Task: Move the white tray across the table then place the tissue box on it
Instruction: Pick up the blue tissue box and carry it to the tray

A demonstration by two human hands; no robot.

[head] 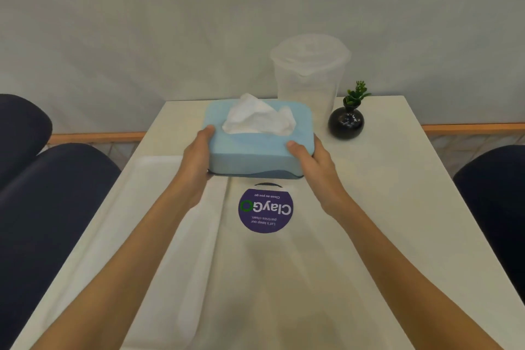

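Observation:
A light blue tissue box [255, 150] with a white tissue sticking out of its top sits toward the far middle of the white table. My left hand [199, 155] grips its left end, thumb on the top. My right hand [308, 158] grips its right end the same way. The white tray [147, 207] lies flat on the left half of the table, under my left forearm; its right rim runs just left of the purple sticker. The box's left part is over the tray's far right corner. Whether the box rests down or is lifted I cannot tell.
A clear plastic container with a lid [309, 79] stands behind the box at the far edge. A small black vase with a green plant [346, 119] stands to its right. A round purple sticker [265, 209] is on the tabletop. Dark blue seats [42, 207] flank the table.

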